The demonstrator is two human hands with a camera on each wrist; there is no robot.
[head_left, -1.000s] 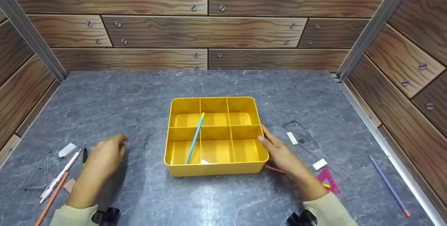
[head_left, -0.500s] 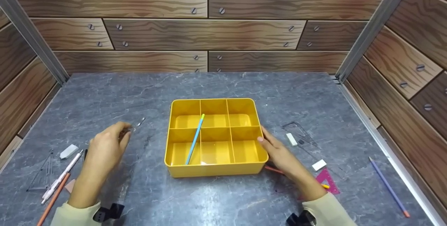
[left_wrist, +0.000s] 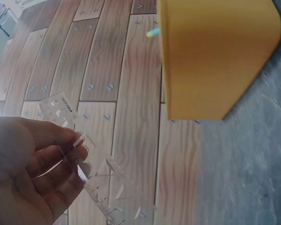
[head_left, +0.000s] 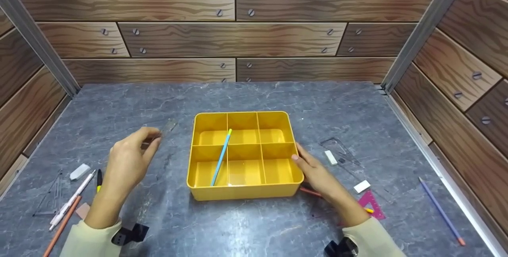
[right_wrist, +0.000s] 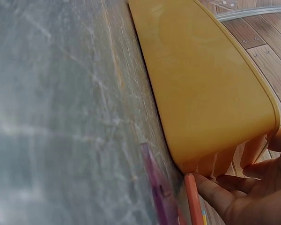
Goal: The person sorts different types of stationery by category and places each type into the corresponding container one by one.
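A clear plastic ruler [left_wrist: 107, 178] is pinched between the thumb and fingers of my left hand [head_left: 127, 165], raised left of the box. In the head view only the ruler's far end [head_left: 170, 125] shows beyond the fingers. The yellow box [head_left: 246, 193], split into several compartments, stands mid-table. My right hand [head_left: 323, 175] grips its right side, thumb at the rim and fingers against the outer wall [right_wrist: 206, 89]. A blue pencil [head_left: 221, 157] with a yellow-green end leans across the box's dividers.
On the left lie a white eraser [head_left: 80, 171], white pen [head_left: 73, 200], orange pencil [head_left: 62, 225], black-and-yellow pen [head_left: 99, 180] and clear set square [head_left: 49, 199]. On the right are white erasers [head_left: 362, 186], a pink set square [head_left: 372, 205] and a purple pencil [head_left: 441, 211].
My left hand has moved up from the table's left side and toward the box, bringing the ruler along. My right hand keeps its hold, and the box stays in place.
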